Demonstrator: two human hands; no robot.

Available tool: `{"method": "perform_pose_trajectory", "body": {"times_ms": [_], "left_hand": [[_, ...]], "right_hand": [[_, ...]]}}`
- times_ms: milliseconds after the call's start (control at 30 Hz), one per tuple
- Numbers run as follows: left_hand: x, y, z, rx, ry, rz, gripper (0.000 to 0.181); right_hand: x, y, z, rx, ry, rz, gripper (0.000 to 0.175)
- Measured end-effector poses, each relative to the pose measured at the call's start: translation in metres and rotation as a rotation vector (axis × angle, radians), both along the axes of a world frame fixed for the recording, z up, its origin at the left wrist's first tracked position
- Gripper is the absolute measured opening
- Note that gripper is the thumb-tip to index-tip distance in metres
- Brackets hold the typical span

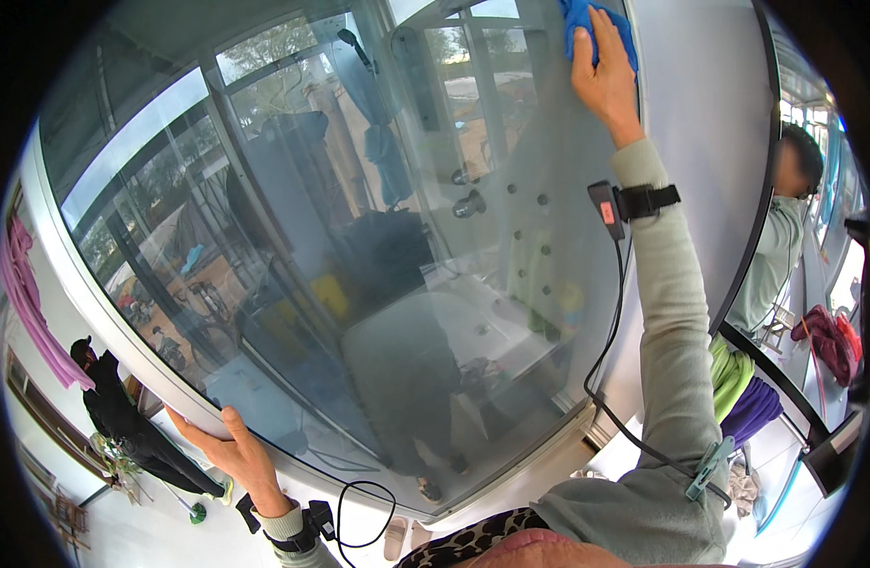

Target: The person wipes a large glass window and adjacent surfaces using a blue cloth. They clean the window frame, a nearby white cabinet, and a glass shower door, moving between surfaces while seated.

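Note:
A large tinted glass panel [477,298] of a shower enclosure stands before me, full of reflections. High up near its right edge, my right hand [605,82] presses a bunched blue cloth [572,15] against the glass, fingers pointing up. Low on the left, my left hand [232,454] grips the pale metal frame [94,284] along the panel's edge, its thumb over the near side. Through the glass show a round chrome knob [469,205], a hand shower [354,48] and a white tray or basin [484,312].
A wrist-strapped device [607,209] on my right arm trails a black cable [605,341], held by a clip [711,465]. At right are a mirror [789,241] and hanging green and purple cloths [750,408]. A person in black [133,426] stands left, beside a green-headed brush [197,512].

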State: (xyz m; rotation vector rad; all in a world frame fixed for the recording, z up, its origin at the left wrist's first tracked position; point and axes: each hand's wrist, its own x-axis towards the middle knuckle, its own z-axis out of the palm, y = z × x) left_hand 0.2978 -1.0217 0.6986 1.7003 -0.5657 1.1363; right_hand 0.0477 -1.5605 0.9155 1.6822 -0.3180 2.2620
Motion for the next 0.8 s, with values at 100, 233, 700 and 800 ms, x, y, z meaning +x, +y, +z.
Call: {"method": "perform_pose_trajectory", "body": {"times_ms": [100, 233, 700, 800], "left_hand": [[0.006, -0.004, -0.007, -0.056, -0.006, 0.003, 0.078], [0.006, -0.005, -0.008, -0.071, -0.01, 0.006, 0.078], [0.005, -0.008, -0.011, -0.131, -0.074, 0.071, 0.063], [0.007, -0.007, -0.012, -0.119, -0.074, 0.103, 0.062]], "right_hand": [[0.015, 0.042, -0.01, -0.178, 0.107, 0.204, 0.047], [0.035, 0.123, -0.039, -0.257, 0.277, 0.083, 0.05], [0.024, 0.118, 0.061, -0.444, 0.4, -0.051, 0.063], [0.017, 0.066, 0.087, -0.21, 0.228, -0.065, 0.063]]}}
